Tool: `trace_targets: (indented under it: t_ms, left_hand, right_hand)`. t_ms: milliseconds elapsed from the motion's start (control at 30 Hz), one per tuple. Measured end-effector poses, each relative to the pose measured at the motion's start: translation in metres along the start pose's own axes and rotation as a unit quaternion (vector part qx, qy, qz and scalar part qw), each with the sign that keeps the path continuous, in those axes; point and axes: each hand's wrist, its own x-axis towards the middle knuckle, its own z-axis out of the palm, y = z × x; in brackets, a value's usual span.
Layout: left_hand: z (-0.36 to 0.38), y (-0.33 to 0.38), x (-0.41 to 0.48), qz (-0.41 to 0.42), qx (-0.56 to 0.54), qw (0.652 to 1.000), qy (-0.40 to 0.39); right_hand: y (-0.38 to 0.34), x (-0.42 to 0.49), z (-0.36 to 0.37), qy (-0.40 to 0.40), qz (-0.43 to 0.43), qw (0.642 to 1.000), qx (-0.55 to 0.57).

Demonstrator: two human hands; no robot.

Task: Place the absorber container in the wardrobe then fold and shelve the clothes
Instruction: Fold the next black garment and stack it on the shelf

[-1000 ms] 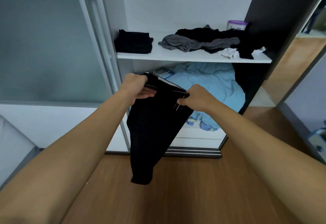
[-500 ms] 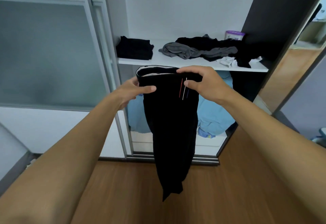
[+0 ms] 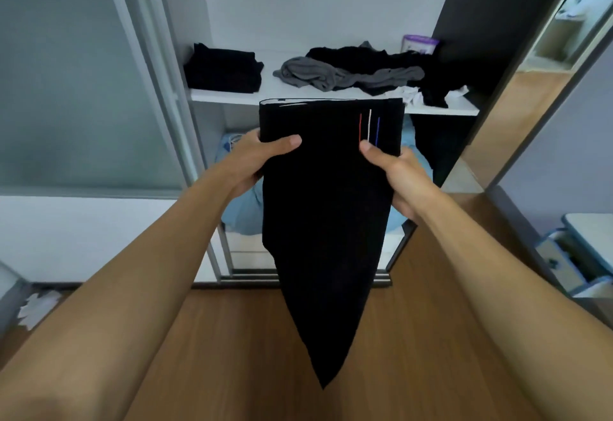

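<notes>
Wooden floor (image 3: 232, 354) runs up to an open wardrobe (image 3: 331, 5), its frosted sliding door (image 3: 66, 88) pushed to the left. In front of it a black garment (image 3: 325, 221) hangs in the air, its long axis vertical. Its straight folded top edge is level with the front lip of the upper shelf (image 3: 275, 94), and the cloth narrows to a point aimed at the floor. Three thin stripes, red, white and blue, run along that axis near the upper right corner.

The left grip (image 3: 255, 158) is clamped on the garment's left edge, thumb across the front. The right grip (image 3: 398, 175) pinches the right edge just below the stripes, thumb also in front.

On the upper shelf a folded black stack (image 3: 224, 70) sits at the left. A grey garment (image 3: 331, 77) and loose black clothes (image 3: 365, 55) lie tangled to its right, with small white pieces (image 3: 411, 95) at the front. The absorber container (image 3: 419, 44), purple on top, stands at the back right, partly behind the dark clothes; its contents cannot be made out. The lower compartment holds crumpled light blue fabric (image 3: 242, 211).
</notes>
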Motion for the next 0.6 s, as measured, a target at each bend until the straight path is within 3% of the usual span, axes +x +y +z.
trace_targets:
  t_ms: [133, 200, 300, 467, 533, 600]
  left_hand:
    - [-0.003, -0.038, -0.022, -0.102, -0.014, 0.991, -0.084]
    - [0.004, -0.044, -0.023, -0.084, 0.002, 0.996, -0.029]
    - [0.014, -0.035, -0.016, -0.039, 0.027, 0.998, 0.052]
    - [0.010, -0.032, -0.012, -0.056, -0.010, 0.994, 0.099]
    - [-0.002, -0.039, -0.018, -0.094, -0.048, 0.989, 0.108]
    - [-0.022, -0.054, -0.028, -0.124, -0.141, 0.980, 0.066]
  right_hand:
    - [-0.009, 0.000, 0.002, -0.012, 0.063, 0.998, 0.023]
    - [-0.015, 0.003, -0.002, -0.034, 0.106, 0.992, 0.065]
    - [-0.011, 0.005, -0.019, -0.074, 0.097, 0.983, 0.138]
    - [0.064, -0.016, -0.017, -0.069, 0.112, 0.991, -0.014]
    - [0.073, -0.016, -0.009, -0.035, 0.099, 0.994, 0.013]
    - [0.067, -0.011, -0.003, -0.028, 0.094, 0.993, 0.068]
